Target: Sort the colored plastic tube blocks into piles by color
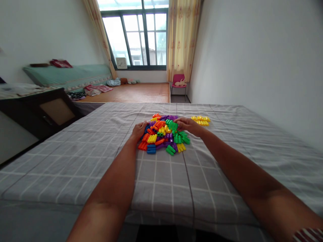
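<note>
A heap of plastic toy blocks (160,137) in orange, yellow, purple, blue and green lies on the bed; the pieces look like short joined tubes. On the left edge of the heap rests my left hand (139,129), its fingers loosely bent against dark blue pieces and partly hidden; it does not appear to grip any. At the upper right of the heap, my right hand (185,124) is closed, fingertips pinching a green toy block (172,125). More green blocks (180,137) lie just below that hand.
Two rows of yellow blocks (201,120) lie apart, right of my right hand. A grey checked sheet (101,151) covers the bed. Beyond are a wooden platform (141,92), a pink chair (178,80) with a plush toy, and a dark cabinet (45,111) at left.
</note>
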### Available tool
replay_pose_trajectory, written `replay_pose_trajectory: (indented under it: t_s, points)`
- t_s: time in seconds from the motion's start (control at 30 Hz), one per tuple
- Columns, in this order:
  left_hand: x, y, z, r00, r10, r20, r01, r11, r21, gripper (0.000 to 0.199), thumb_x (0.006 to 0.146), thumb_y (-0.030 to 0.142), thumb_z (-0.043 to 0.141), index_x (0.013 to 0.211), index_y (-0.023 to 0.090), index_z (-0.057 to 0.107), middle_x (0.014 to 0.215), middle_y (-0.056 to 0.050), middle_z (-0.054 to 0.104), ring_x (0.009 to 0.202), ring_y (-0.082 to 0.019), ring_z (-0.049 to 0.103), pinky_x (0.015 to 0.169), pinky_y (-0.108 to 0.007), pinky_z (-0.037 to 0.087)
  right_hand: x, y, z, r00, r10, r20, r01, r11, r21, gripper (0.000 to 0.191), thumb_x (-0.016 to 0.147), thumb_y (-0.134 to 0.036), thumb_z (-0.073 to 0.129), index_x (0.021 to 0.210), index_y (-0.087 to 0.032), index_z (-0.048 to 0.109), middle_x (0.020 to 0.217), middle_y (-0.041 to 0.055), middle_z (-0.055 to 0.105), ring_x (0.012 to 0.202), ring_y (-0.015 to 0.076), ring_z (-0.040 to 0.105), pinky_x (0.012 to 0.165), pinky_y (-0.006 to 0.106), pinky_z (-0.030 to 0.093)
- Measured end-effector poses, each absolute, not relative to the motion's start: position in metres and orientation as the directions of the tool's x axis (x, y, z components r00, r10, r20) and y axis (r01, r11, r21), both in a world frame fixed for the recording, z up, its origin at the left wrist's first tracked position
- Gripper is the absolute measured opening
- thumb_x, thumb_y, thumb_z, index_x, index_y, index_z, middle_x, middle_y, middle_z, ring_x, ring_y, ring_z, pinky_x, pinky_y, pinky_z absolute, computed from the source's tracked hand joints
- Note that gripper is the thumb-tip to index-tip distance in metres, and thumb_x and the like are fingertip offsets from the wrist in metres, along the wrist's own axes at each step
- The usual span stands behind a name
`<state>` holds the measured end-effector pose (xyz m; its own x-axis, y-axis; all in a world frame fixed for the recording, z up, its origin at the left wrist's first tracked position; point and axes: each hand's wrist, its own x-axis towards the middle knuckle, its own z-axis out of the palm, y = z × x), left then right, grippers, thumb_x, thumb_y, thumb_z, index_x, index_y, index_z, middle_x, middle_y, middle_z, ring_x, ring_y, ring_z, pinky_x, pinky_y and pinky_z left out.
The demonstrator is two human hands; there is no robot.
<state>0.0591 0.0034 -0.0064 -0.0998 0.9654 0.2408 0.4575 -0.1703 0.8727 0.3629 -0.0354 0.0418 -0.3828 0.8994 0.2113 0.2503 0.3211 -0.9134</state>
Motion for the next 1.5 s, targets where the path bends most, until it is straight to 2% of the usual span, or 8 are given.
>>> replay_pose_trajectory:
  t_s: [0.1, 0.33, 0.53, 0.8, 1.0, 1.17, 1.33, 1.5]
  points:
    - [0.059, 0.003, -0.007, -0.076, 0.960, 0.270, 0.452, -0.208, 0.867, 0.058, 0.082, 0.061, 0.046, 0.092, 0.012, 0.074, 0.071, -0.006, 0.071, 0.070, -0.019, 0.063, 0.058, -0.025, 0.043, 0.355, -0.036, 0.039, -0.412, 0.869, 0.273, 0.314, 0.417, -0.853, 0.027, 0.087, -0.036, 0.053, 0.105, -0.018, 0.063, 0.094, 0.0043, 0.068, 0.071, 0.0134, 0.065, 0.062, 0.026, 0.054]
    - [0.058, 0.006, -0.008, -0.068, 0.963, 0.262, 0.480, -0.199, 0.854, 0.055, 0.085, 0.057, 0.043, 0.091, 0.013, 0.075, 0.073, -0.005, 0.072, 0.072, -0.019, 0.062, 0.060, -0.025, 0.043, 0.368, -0.028, 0.030, -0.249, 0.892, 0.378, 0.561, 0.451, -0.694, 0.023, 0.085, -0.030, 0.051, 0.099, -0.017, 0.066, 0.084, 0.0040, 0.069, 0.066, 0.0133, 0.063, 0.060, 0.025, 0.051]
    - [0.054, 0.014, -0.016, -0.030, 0.960, 0.279, 0.490, -0.229, 0.841, 0.054, 0.088, 0.054, 0.039, 0.097, 0.015, 0.075, 0.086, -0.007, 0.074, 0.079, -0.019, 0.064, 0.066, -0.027, 0.045, 0.373, -0.035, 0.023, -0.296, 0.917, 0.268, 0.642, 0.399, -0.655, 0.022, 0.083, -0.028, 0.054, 0.095, -0.016, 0.068, 0.086, 0.0041, 0.071, 0.071, 0.0145, 0.064, 0.067, 0.027, 0.051]
    - [0.056, 0.014, -0.014, -0.018, 0.951, 0.308, 0.541, -0.250, 0.803, 0.052, 0.090, 0.051, 0.036, 0.098, 0.016, 0.074, 0.095, -0.008, 0.074, 0.085, -0.020, 0.064, 0.069, -0.026, 0.044, 0.316, -0.024, 0.075, -0.390, 0.864, 0.319, 0.788, 0.492, -0.370, 0.022, 0.084, -0.027, 0.058, 0.102, -0.018, 0.068, 0.098, 0.0052, 0.072, 0.086, 0.0163, 0.066, 0.077, 0.026, 0.049]
    - [0.055, 0.012, -0.013, -0.004, 0.947, 0.322, 0.623, -0.250, 0.741, 0.059, 0.090, 0.055, 0.031, 0.075, 0.014, 0.070, 0.069, -0.006, 0.068, 0.065, -0.017, 0.057, 0.055, -0.026, 0.034, 0.249, -0.015, 0.069, -0.434, 0.879, 0.196, 0.869, 0.466, -0.166, 0.038, 0.076, -0.033, 0.071, 0.112, -0.022, 0.065, 0.113, 0.0074, 0.069, 0.100, 0.0222, 0.064, 0.084, 0.030, 0.049]
    - [0.055, 0.009, -0.009, 0.008, 0.945, 0.328, 0.632, -0.259, 0.731, 0.056, 0.089, 0.055, 0.030, 0.063, 0.016, 0.061, 0.060, -0.003, 0.061, 0.059, -0.015, 0.051, 0.051, -0.026, 0.028, 0.259, -0.017, 0.065, -0.425, 0.861, 0.279, 0.832, 0.493, -0.254, 0.029, 0.079, -0.027, 0.066, 0.107, -0.020, 0.064, 0.108, 0.0065, 0.070, 0.097, 0.0189, 0.065, 0.085, 0.028, 0.049]
    - [0.056, 0.008, -0.007, 0.001, 0.950, 0.312, 0.616, -0.246, 0.748, 0.054, 0.087, 0.055, 0.032, 0.062, 0.017, 0.059, 0.058, -0.002, 0.058, 0.058, -0.015, 0.049, 0.050, -0.026, 0.028, 0.349, -0.017, 0.069, -0.312, 0.898, 0.311, 0.785, 0.428, -0.448, 0.029, 0.080, -0.026, 0.062, 0.108, -0.019, 0.064, 0.106, 0.0063, 0.070, 0.081, 0.0158, 0.067, 0.069, 0.024, 0.052]
    - [0.055, 0.009, -0.007, -0.007, 0.954, 0.298, 0.611, -0.232, 0.757, 0.052, 0.085, 0.056, 0.034, 0.066, 0.016, 0.062, 0.059, -0.002, 0.059, 0.059, -0.015, 0.050, 0.051, -0.024, 0.030, 0.451, -0.020, 0.044, -0.203, 0.948, 0.246, 0.906, 0.277, -0.321, 0.023, 0.072, -0.012, 0.061, 0.092, -0.020, 0.070, 0.093, 0.0041, 0.073, 0.076, 0.0164, 0.067, 0.072, 0.026, 0.052]
